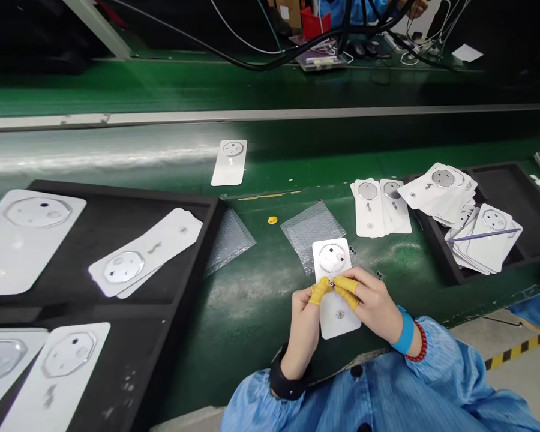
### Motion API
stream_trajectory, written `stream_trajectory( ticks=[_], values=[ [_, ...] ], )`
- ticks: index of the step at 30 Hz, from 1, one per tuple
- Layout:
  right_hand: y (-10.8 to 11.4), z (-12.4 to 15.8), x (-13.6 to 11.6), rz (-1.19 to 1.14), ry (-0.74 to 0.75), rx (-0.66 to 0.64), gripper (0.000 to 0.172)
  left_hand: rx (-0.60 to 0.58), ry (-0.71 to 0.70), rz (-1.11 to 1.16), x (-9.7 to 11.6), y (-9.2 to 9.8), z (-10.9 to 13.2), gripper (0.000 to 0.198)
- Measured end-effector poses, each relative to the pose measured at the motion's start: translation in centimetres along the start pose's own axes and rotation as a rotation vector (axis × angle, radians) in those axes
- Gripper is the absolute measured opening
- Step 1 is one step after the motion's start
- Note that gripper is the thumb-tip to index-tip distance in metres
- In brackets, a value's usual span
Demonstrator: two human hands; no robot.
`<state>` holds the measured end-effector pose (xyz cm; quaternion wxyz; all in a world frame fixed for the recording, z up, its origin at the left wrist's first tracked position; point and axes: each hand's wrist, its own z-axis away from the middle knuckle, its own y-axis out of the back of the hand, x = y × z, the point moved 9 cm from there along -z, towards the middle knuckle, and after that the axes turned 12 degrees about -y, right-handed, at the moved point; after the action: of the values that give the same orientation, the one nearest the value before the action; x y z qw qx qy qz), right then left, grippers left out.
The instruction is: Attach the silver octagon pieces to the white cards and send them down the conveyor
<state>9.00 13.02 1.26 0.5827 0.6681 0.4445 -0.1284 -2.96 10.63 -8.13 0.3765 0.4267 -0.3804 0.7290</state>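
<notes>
A white rectangular panel [341, 322] with a silver octagonal printed or raised figure near its far end lies in front of me, partly over a sheet of bubble wrap [312, 228]. Above the panel's middle, my left hand [306, 304] and my right hand [372, 300] meet, yellow finger cots on their fingertips. Both hands are closed in a pinch around a tiny dark part [332, 284], too small to name. Several small black pieces [353, 250] lie just right of the panel.
A black tray [180, 318] with white panels stands at left; another black tray [517, 180] holds piled panels at right. Two panel stacks [369, 210] lie beside it. A single panel [229, 163] and a yellow finger cot [272, 220] lie farther back. Black cables [270, 63] hang across the top.
</notes>
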Motion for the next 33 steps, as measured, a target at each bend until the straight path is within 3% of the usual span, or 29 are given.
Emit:
stream_trajectory(
  ticks=[7, 13, 20, 24, 26, 28, 31, 33],
  values=[
    [-1.1, 1.4, -1.3, 0.189, 0.258, -0.055, 0.032, -0.011, -0.028, -0.088, 1.1, -0.2, -0.3, 0.026],
    [-2.3, 1.4, -0.1, 0.201, 0.333, -0.138, 0.034, -0.029, -0.048, -0.144, 0.4, -0.2, -0.6, 0.028],
    [-2.7, 0.6, 2.3, 0.103, 0.185, -0.235, 0.020, -0.083, -0.007, -0.179, -0.9, 0.2, -1.1, 0.028],
    [-1.5, -0.1, 4.4, -0.047, 0.030, -0.262, 0.012, -0.013, -0.048, -0.246, 1.6, 3.3, -0.6, 0.021],
    [-0.6, -0.7, 5.2, -0.134, -0.056, -0.261, 0.009, 0.051, -0.095, -0.257, 3.6, 4.9, 0.5, 0.033],
    [0.3, -1.4, 5.2, -0.207, -0.125, -0.248, 0.007, 0.062, -0.108, -0.241, 5.0, 5.1, 2.1, 0.062],
    [2.5, -2.5, 3.4, -0.363, -0.210, -0.136, 0.002, 0.063, -0.102, -0.199, 6.0, 3.7, 4.5, 0.094],
    [3.7, -2.9, 1.1, -0.461, -0.219, -0.051, 0.003, 0.049, -0.108, -0.188, 6.1, 2.4, 5.6, 0.094]
  ],
)
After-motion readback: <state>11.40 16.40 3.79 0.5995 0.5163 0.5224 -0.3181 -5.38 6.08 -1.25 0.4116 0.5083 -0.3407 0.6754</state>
